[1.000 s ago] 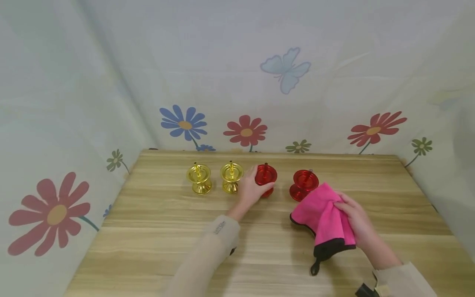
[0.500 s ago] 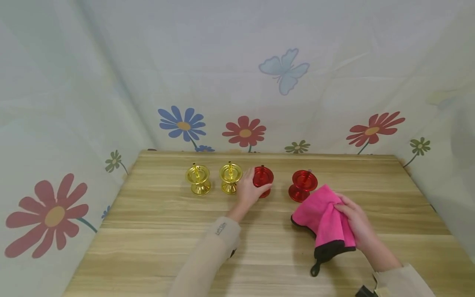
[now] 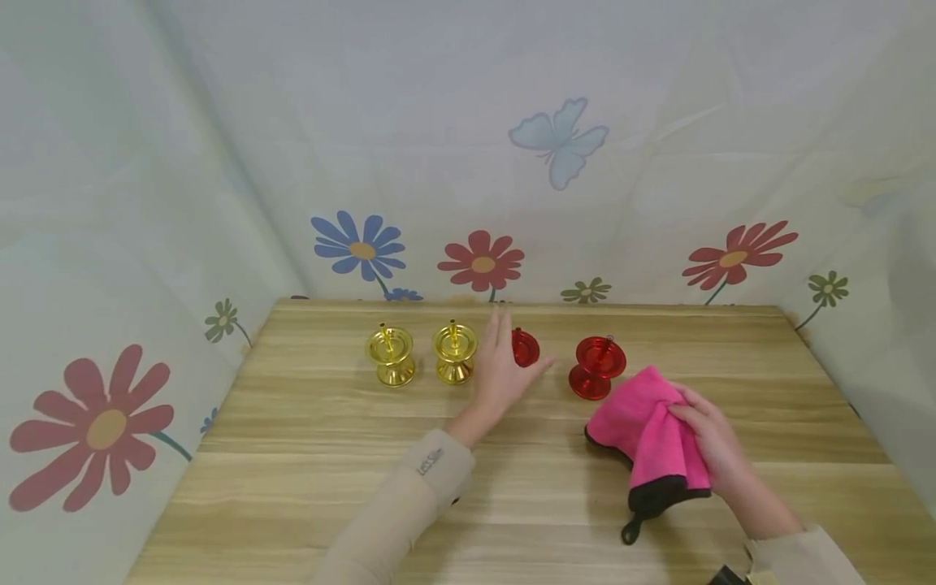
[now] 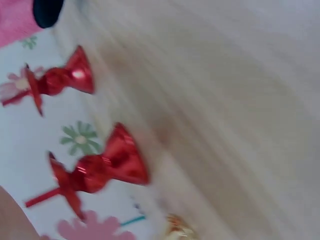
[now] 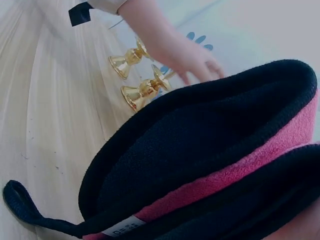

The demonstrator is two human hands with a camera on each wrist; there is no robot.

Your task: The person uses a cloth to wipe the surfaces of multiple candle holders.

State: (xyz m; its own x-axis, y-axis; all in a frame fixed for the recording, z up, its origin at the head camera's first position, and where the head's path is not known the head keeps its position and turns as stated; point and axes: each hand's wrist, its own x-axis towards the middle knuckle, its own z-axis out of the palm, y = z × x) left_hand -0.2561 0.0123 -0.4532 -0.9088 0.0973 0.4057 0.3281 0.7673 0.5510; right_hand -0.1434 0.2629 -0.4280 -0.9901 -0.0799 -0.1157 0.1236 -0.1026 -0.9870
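My left hand (image 3: 500,378) has its fingers straight and thumb spread beside a red metal candle holder (image 3: 527,349), covering its left part in the head view. The left wrist view shows this red holder (image 4: 92,170) upright on its flared base, apart from the little of the hand that shows. A second red candle holder (image 3: 596,370) stands to the right. My right hand (image 3: 711,443) grips a pink cloth (image 3: 639,422) with black trim and a hanging loop, bunched above the table. In the right wrist view, the cloth's dark underside (image 5: 165,140) fills much of the picture.
Two gold candle holders, one farther left (image 3: 393,357) and one nearer the left hand (image 3: 455,353), stand in line with the red ones. All rest on a wood-grain table (image 3: 292,471). A flower-printed curtain (image 3: 409,162) rises behind its back edge.
My left fingers and thumb have straightened and spread, letting go of the red candle holder. The right hand with the pink cloth has shifted slightly to the right.
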